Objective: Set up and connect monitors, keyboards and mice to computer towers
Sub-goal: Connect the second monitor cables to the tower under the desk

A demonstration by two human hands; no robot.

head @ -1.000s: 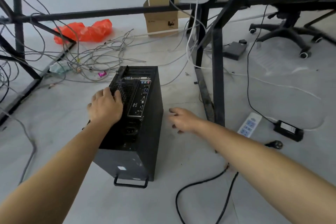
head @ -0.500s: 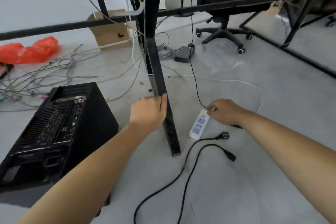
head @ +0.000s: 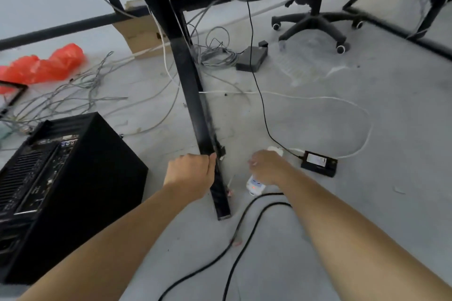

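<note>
A black computer tower (head: 73, 178) lies on the grey floor at the left, its rear port panel facing up. My left hand (head: 190, 173) grips the black desk leg (head: 195, 105) near its foot. My right hand (head: 269, 168) is closed over a white power strip (head: 254, 186), whose end with a red light shows below the hand. Two black power cables (head: 234, 234) run along the floor under my right forearm; their plugs are hidden by it. A black power adapter (head: 319, 162) lies just right of the strip.
Loose grey cables (head: 73, 95) sprawl behind the tower, beside a red plastic bag (head: 49, 63). A cardboard box (head: 141, 34), a coil of cables (head: 215, 54) and a dark flat box (head: 252, 58) sit farther back. An office chair base (head: 315, 22) stands at the back right.
My left hand left the tower and took hold of the desk leg. My right hand reached to the power strip and now covers it. The view swung right.
</note>
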